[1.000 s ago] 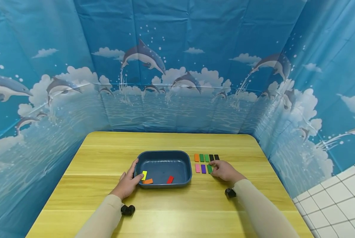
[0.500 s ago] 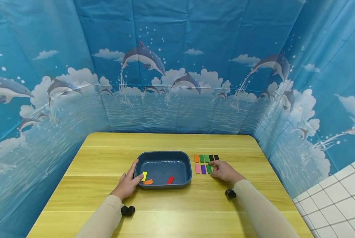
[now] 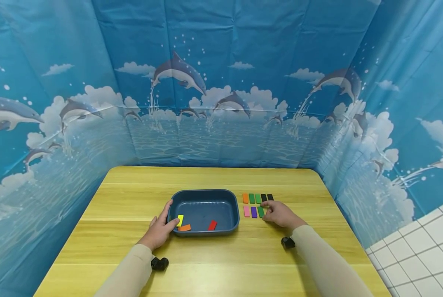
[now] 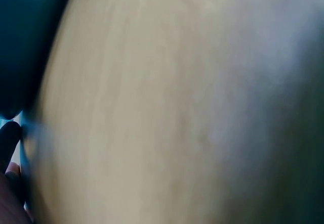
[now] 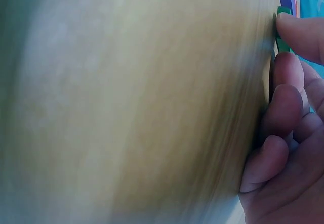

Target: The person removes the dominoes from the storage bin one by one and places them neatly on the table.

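A dark blue tray (image 3: 203, 192) sits mid-table and holds a yellow tile (image 3: 180, 220), an orange tile (image 3: 184, 227) and a red tile (image 3: 212, 225). My left hand (image 3: 168, 216) grips the tray's front-left corner, thumb along the outside, fingers over the rim. Right of the tray lie two rows of coloured tiles (image 3: 257, 198). In the near row are a pink tile (image 3: 246, 211), a purple tile (image 3: 254, 211) and a green tile (image 3: 260, 211). My right hand (image 3: 267, 212) rests on the table and pinches the green tile (image 5: 281, 46) between thumb (image 5: 301, 32) and forefinger.
The yellow wooden table (image 3: 214, 177) is walled on three sides by a blue dolphin-print curtain (image 3: 221, 82). Small black cameras sit under each wrist (image 3: 159, 262) (image 3: 287, 241). White floor tiles (image 3: 421, 255) show past the right edge. The left wrist view is a blur of tray (image 4: 23, 42) and tabletop.
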`<state>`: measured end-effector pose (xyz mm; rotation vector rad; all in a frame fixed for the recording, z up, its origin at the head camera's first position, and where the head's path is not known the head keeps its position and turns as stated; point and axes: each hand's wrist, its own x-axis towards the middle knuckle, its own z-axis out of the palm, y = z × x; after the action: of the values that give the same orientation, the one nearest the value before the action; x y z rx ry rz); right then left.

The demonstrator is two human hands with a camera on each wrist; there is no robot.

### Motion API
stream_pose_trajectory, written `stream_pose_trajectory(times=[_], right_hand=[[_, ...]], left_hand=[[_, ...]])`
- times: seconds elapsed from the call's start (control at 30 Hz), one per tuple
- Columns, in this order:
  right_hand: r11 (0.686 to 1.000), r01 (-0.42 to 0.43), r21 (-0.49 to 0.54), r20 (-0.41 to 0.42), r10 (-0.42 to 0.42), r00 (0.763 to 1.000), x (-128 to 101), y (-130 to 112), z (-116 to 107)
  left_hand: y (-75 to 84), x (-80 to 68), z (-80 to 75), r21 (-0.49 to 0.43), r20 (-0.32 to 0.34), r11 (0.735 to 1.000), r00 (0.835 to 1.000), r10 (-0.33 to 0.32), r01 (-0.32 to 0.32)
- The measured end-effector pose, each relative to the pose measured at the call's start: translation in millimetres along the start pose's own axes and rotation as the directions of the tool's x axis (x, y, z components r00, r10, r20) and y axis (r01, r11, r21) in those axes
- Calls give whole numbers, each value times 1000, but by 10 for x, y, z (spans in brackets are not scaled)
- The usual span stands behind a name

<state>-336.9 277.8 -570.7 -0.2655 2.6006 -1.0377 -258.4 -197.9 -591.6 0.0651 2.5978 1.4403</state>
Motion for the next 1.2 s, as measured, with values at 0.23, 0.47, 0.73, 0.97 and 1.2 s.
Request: stream_pose_trajectory(times=[0.23, 0.47, 0.73, 0.97, 1.2], right_hand=[[999, -8, 34, -1, 8, 1000, 1, 8, 9], [995, -25, 93, -64, 31, 997, 28, -23, -23], [991, 100, 87, -88, -92, 992, 141, -569, -132], [975, 203, 88, 6, -204, 979, 265, -1215, -44], [951, 309, 33, 96, -310, 946, 434, -1760, 232]], left_hand=[[-3, -27, 4, -10, 1, 1000, 1000, -14, 14], [-32, -26, 29, 3, 0, 1000, 1000, -8, 8], [-36, -17, 15, 8, -9, 1000, 1000, 4, -4], [11, -33, 5, 8, -24, 1000, 1000, 11, -11], [63, -33, 10, 2, -21, 1000, 1000, 12, -12]])
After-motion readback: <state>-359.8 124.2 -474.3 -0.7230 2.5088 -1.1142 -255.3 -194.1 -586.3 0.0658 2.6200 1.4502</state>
